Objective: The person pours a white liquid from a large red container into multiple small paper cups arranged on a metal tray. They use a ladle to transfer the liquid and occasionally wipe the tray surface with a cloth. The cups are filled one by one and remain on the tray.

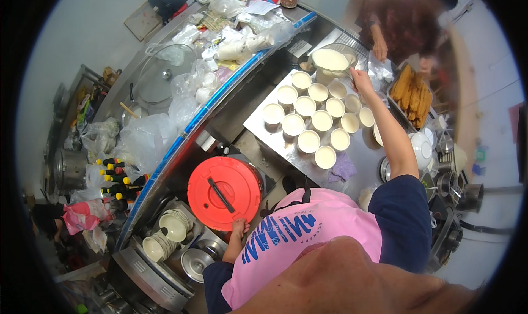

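My right hand [361, 83] grips the handle side of a round vessel [350, 54] with pale milky liquid in it. The vessel is held over the far end of a metal worktop [280, 142]. Below and beside it stand several paper cups [321, 120]. Many are filled near the brim with the same pale liquid; those near my forearm look less full. My left hand [240, 226] is low at the near edge of a red round lid [225, 192] with a black handle. Its fingers are curled, and whether they grip the rim is unclear.
A purple cloth [342, 168] lies by the cups. Fried dough sticks [411, 95] fill a tray at right. Another person's hand [380, 50] is over a plastic bag [380, 68]. Stacked bowls [175, 225] stand lower left. A blue-edged counter [194, 122] holds bags and bottles.
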Tool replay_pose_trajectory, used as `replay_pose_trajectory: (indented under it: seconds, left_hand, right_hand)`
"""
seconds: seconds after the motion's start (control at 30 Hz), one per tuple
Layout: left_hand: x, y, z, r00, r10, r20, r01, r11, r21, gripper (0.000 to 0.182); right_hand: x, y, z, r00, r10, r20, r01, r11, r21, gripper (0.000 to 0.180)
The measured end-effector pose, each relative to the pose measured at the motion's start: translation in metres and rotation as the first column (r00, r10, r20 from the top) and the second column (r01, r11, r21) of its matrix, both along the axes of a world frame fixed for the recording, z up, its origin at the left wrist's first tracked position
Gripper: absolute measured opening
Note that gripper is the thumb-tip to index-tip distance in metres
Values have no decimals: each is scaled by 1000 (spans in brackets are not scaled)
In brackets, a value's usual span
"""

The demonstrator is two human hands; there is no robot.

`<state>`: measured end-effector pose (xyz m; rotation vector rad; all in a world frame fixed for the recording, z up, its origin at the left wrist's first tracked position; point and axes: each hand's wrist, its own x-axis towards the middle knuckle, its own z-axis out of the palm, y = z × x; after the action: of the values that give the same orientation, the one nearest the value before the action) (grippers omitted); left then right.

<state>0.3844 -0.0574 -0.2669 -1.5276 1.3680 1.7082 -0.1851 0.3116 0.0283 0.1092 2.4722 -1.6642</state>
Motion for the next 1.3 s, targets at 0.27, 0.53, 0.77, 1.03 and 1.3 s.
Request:
replay_pose_trajectory:
  seconds: [0.27,0.53,0.77,1.03,1.3]
  left_hand:
    - [2,0,-6,999,49,-1,-48,997,61,8]
    - [4,0,-4,1000,23,11,-24,999,31,6]
    - [-1,5,2,999,14,28,-15,1000,4,7]
    - [-3,4,3,1000,18,26,-18,1000,6,7]
    - [-7,1,9,994,-51,96,54,998,-36,7]
  right_hand:
    - [-2,0,-1,1000,6,-19,-6,1000,22,39]
    - [-3,-1,1,999,10,-37,-5,992,122,39]
    - [-2,-2,2,999,6,-41,-1,992,124,39]
    - [-3,-1,3,998,12,-64,1,980,200,40]
    - [-3,-3,3,998,25,-62,-9,970,242,39]
